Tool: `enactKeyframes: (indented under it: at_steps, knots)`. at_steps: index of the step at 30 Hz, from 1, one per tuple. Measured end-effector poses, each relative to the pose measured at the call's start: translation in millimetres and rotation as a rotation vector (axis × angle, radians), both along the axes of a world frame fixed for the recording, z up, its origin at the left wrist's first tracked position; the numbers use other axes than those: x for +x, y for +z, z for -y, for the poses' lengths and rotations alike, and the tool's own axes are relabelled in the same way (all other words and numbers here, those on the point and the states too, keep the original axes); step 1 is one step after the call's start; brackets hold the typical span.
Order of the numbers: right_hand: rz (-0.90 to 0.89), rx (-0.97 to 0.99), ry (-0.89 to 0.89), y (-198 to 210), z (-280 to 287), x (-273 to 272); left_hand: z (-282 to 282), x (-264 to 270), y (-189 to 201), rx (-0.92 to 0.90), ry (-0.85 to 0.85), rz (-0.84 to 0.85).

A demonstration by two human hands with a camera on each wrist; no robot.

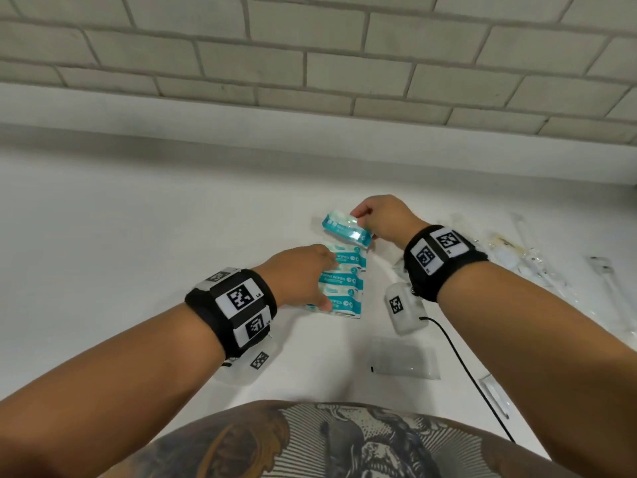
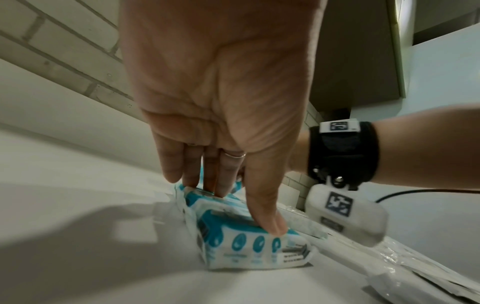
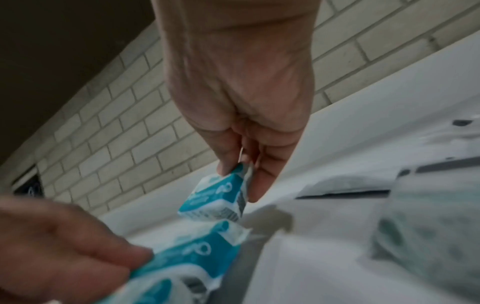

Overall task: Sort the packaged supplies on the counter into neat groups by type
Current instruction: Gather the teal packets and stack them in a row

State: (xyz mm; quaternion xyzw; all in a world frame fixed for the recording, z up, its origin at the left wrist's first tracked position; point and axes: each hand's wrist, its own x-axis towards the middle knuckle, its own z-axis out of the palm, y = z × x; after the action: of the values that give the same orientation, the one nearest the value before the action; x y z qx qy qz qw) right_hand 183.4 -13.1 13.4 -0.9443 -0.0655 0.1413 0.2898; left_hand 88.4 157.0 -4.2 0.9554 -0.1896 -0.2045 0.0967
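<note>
Fingers (image 2: 226, 174) of the left hand (image 1: 303, 276) press straight down on the row of wipe packs (image 1: 341, 282) lying on the counter (image 1: 138, 236); just beyond them, the right hand (image 1: 382, 220) pinches a raised wipe pack (image 1: 346, 229) by its edge.

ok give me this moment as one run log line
left hand: fingers pressing on wipes row | right hand: pinching wipes pack above row's far end | counter: clear packets right

Head view: high, facing down and forward over the white counter (image 1: 138, 236) toward the grey brick wall (image 1: 310, 46). Wrist views: close, low above the counter, each looking along its hand; all share the teal-and-white wipe packets (image 1: 341, 281) (image 2: 249, 242) (image 3: 192, 255).
</note>
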Motion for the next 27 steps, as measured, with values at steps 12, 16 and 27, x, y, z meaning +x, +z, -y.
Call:
enactKeyframes:
  at_steps: [12,16,27]
  knots:
    - [0.059,-0.379,0.114,37.0,55.5,-21.2,17.0,24.5,5.1,0.005,-0.010,0.064]
    - [-0.174,-0.705,0.201,19.4,74.8,-60.8,24.3,34.3,2.0,0.102,-0.001,0.035]
    - [-0.251,-0.503,0.095,12.6,80.8,-61.3,27.4,28.7,7.9,0.191,0.023,0.067]
